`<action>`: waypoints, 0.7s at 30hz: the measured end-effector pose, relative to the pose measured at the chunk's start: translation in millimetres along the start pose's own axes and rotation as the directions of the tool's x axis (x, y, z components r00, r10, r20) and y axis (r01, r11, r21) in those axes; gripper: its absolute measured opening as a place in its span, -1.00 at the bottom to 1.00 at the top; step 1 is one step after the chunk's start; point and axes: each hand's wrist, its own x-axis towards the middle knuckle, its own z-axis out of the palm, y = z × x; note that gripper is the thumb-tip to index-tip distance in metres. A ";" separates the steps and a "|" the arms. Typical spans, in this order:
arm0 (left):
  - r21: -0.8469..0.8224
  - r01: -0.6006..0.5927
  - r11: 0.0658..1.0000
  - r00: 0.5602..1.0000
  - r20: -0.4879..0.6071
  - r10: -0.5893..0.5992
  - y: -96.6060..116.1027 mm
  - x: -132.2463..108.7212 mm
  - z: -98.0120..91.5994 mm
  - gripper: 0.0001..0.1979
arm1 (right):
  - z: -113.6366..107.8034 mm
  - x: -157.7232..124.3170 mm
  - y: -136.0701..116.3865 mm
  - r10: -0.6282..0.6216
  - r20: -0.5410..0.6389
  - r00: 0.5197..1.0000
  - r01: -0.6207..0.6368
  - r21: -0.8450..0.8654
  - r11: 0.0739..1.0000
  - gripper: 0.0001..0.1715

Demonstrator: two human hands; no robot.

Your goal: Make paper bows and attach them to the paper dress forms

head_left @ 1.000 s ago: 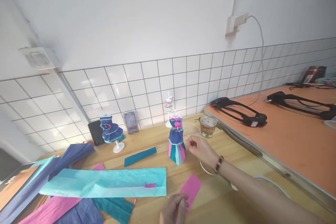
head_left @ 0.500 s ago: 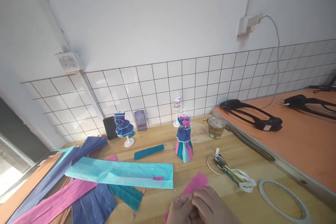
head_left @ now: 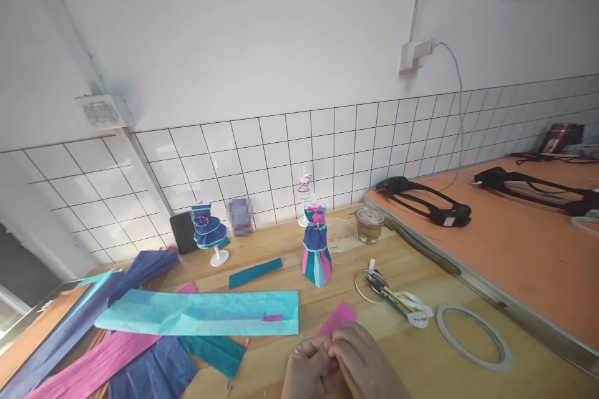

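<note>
My left hand point(head_left: 306, 366) and my right hand point(head_left: 367, 363) meet at the bottom of the view, fingers pinched together. A pink crepe paper strip point(head_left: 339, 318) pokes out above them; both hands are closed on it, and the part between my fingertips is hidden. Just beyond stands a small dress form in a paper dress point(head_left: 317, 246) of pink, navy and teal. Left of my hands lies a light-blue crepe paper strip point(head_left: 201, 313) with a small pink piece point(head_left: 272, 318) on it.
A navy-dressed form point(head_left: 208, 230) stands left, a smaller form point(head_left: 304, 184) behind. Crepe paper strips point(head_left: 98, 361) pile up at left. At right are a glass cup point(head_left: 369, 224), pens point(head_left: 390, 296), a tape roll point(head_left: 503, 355) and black headsets point(head_left: 453, 217) on an orange surface.
The camera view has turned slightly right, so everything appears shifted left. My hands stay pinched together on the pink paper, with little visible change.
</note>
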 end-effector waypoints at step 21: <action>0.316 -0.248 0.916 0.956 -0.075 0.284 1.2 4.0 3.0 -0.60 | -3.2 -10.8 -8.3 0.298 0.095 0.950 -0.310 0.167 0.936 -0.75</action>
